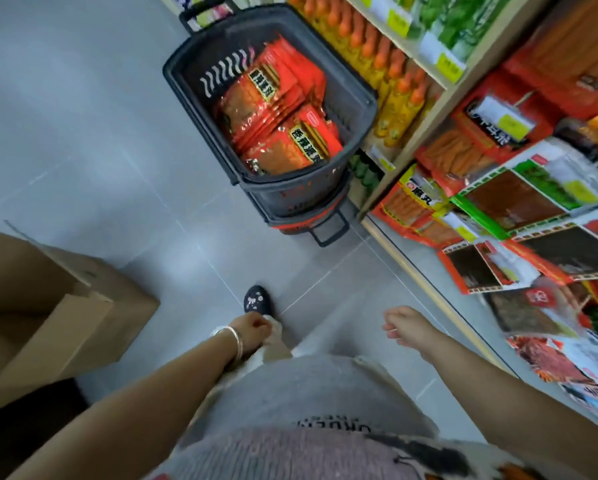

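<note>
Shop aisle seen from above. A grey tiled floor is shown across the left and centre, bounded on the right by wooden shelving on which flat snack packs and a row of yellow bottles with orange caps are displayed. An open cardboard box is placed on the floor at the left edge. A dark plastic shopping basket is set just beside the shelving, well ahead of the person, nested on a red-trimmed one; it is filled with red snack packets, stacked on edge and touched by neither hand. The right hand is held low near the shelf edge, fingers loosely curled under, nothing grasped. The left hand is likewise loosely curled and empty, above a dark patterned shoe. A silver bangle is worn on the left wrist.
</note>
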The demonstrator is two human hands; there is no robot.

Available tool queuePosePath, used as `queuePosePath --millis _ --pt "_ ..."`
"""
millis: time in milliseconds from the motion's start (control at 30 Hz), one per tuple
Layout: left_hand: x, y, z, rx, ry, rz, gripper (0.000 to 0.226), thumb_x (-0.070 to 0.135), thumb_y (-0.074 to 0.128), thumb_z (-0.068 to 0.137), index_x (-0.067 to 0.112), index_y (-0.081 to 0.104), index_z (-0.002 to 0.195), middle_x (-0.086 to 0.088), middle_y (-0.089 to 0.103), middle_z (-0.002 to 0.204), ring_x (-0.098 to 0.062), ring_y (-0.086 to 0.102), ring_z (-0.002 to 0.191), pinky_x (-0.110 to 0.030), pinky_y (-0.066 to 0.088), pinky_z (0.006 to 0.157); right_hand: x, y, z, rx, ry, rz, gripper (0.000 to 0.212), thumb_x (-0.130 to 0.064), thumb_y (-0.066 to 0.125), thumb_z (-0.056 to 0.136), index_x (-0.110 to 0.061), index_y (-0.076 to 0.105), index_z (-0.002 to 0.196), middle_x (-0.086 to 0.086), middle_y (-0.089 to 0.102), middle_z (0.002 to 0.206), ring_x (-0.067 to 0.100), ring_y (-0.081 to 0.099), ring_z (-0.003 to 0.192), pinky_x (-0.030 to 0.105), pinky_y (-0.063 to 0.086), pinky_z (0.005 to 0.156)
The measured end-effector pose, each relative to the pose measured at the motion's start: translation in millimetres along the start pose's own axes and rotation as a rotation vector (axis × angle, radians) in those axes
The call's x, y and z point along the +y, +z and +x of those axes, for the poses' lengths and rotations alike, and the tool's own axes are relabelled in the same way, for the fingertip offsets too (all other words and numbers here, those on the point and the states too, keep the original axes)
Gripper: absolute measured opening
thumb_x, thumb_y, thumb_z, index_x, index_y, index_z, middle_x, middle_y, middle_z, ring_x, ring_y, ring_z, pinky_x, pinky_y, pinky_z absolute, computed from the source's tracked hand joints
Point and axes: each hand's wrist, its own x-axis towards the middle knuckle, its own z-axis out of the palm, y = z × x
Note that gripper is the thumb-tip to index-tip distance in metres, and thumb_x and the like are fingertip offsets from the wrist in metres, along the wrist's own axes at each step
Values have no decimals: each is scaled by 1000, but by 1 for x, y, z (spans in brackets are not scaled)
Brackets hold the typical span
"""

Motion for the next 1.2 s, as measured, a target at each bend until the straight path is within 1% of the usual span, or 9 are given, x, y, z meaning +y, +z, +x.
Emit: queuePosePath --millis 100,167,267,500,767,900,1067,1133,1200 --pt "3 -66 13 67 -20 -132 11 12 52 92 7 61 95 -14 61 92 -21 56 83 -36 50 83 -73 30 12 1 -46 94 15 -16 44 96 -13 54 107 5 59 89 15 53 71 27 41 67" --pt "9 -106 20 130 -10 -190 9 10 51 92 8 59 93 -13 60 92 -22 56 83 -32 48 77 -123 48 14 0 -111 149 9 -19 47 96 -17 56 100 1 61 83 13 55 69 27 41 67" --pt "29 -156 31 153 24 -268 20 6 48 93 3 59 109 -10 60 98 -22 57 87 -22 45 67 -196 66 20 -19 -246 240 9 -22 51 96 -22 59 92 -2 63 80 10 57 65 22 42 61" --pt "100 -232 75 214 135 -391 17 8 46 92 12 60 101 -9 65 103 -21 62 92 -32 48 82 -325 64 61 -40 -321 389 13 -17 48 97 -24 57 91 2 65 81 10 58 64 20 44 57" --pt "169 -280 141 227 130 -596 15 12 45 95 16 59 96 3 65 95 -5 61 79 -14 46 60 -392 38 137 -57 -170 281 11 -22 48 96 -22 56 103 -1 64 88 10 60 75 23 49 68" --pt "187 -301 180 256 74 -683 14 11 49 94 18 60 93 1 65 92 -7 60 74 -21 46 63 -422 38 178 -69 -145 219 11 -23 49 96 -23 59 101 -1 65 90 10 61 76 22 47 65" --pt "196 -327 213 283 86 -751 11 15 50 95 18 60 93 4 65 97 -7 62 83 -23 50 77 -465 52 220 -25 -142 278 12 -25 52 96 -30 58 87 -2 62 85 9 56 68 20 44 58" --pt "195 -339 224 243 66 -776 11 13 48 96 16 58 94 5 64 98 -8 61 86 -21 51 71 -482 62 238 7 -120 334 9 -28 52 96 -25 60 93 -2 60 85 9 54 67 20 42 56" --pt "193 -351 234 199 52 -787 11 12 46 97 15 57 95 4 63 96 -8 60 87 -18 52 66 -496 74 254 46 -71 391 24 -37 56 92 -19 58 107 -2 59 89 11 55 73 25 44 62"
